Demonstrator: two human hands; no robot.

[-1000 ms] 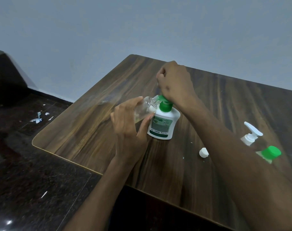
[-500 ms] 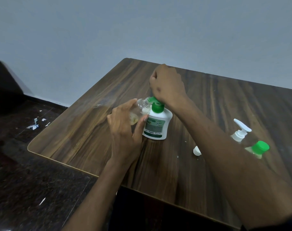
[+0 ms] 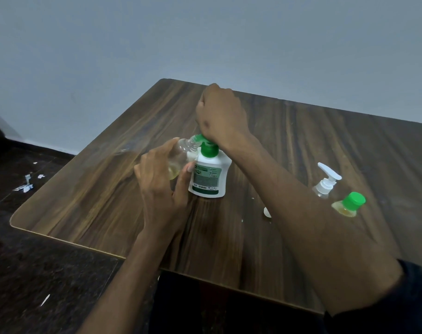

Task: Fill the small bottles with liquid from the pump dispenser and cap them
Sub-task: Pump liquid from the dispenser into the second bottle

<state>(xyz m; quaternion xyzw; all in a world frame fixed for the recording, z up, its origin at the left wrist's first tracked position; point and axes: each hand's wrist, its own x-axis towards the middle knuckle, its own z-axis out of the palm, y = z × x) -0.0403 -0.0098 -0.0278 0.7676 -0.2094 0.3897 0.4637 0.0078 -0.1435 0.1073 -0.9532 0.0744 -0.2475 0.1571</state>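
A white pump dispenser (image 3: 209,177) with a green pump head stands upright on the wooden table (image 3: 96,201). My right hand (image 3: 220,114) sits on top of the pump with its fingers curled over the head. My left hand (image 3: 161,182) grips a small clear bottle (image 3: 181,155), tilted so its open neck meets the green spout; a little yellowish liquid lies in its bottom. A white cap (image 3: 267,212) lies on the table, partly hidden by my right forearm.
At the right stand a clear bottle with a white pump (image 3: 326,180) and a small bottle with a green cap (image 3: 349,204) holding yellowish liquid. Paper scraps (image 3: 25,186) litter the dark floor at the left. A grey wall rises behind the table.
Both hands keep their hold on the pump head and the small bottle. Only the camera view has shifted a little.
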